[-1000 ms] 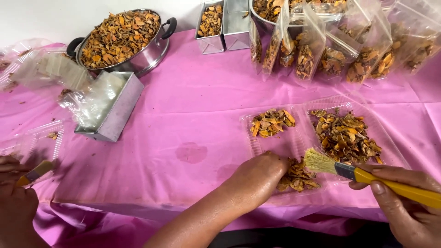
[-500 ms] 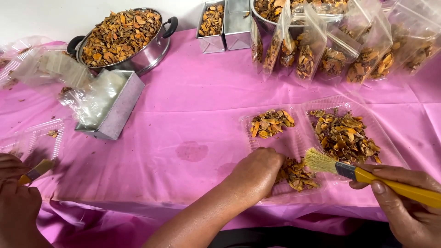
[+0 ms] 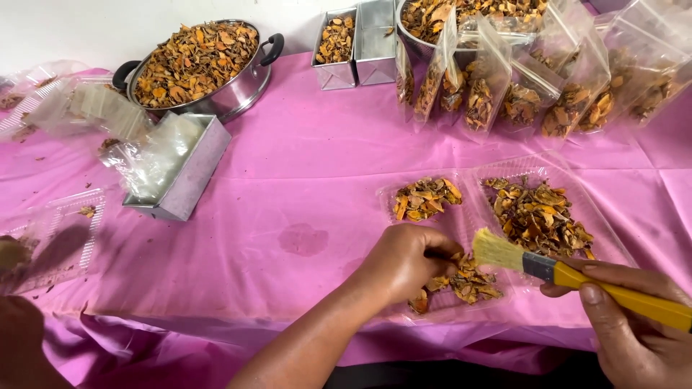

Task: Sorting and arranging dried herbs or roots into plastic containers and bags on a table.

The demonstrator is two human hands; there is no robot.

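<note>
My left hand [image 3: 404, 263] reaches over the near end of a clear plastic tray [image 3: 461, 306], its fingers pinched on a dried orange-brown piece from the small pile [image 3: 468, 282] there. A second heap of pieces [image 3: 425, 198] lies at the tray's far end. My right hand [image 3: 634, 328] grips a yellow-handled brush [image 3: 598, 284], and its pale bristles hover just right of my left fingertips. Beside it, another clear tray [image 3: 605, 238] holds a larger heap of pieces [image 3: 537, 216].
A pink cloth [image 3: 303, 180] covers the table. At the back stand a steel pot of pieces [image 3: 194, 61], metal tins [image 3: 176, 180] [image 3: 339, 47] and several filled clear bags [image 3: 519, 86]. At the left are an open clear tray [image 3: 58, 230] and another person's blurred hand [image 3: 11, 256].
My left hand has edged right, deeper into the small pile. The brush has stayed nearly still. The other person's hand at the far left has shifted toward the frame edge and blurred.
</note>
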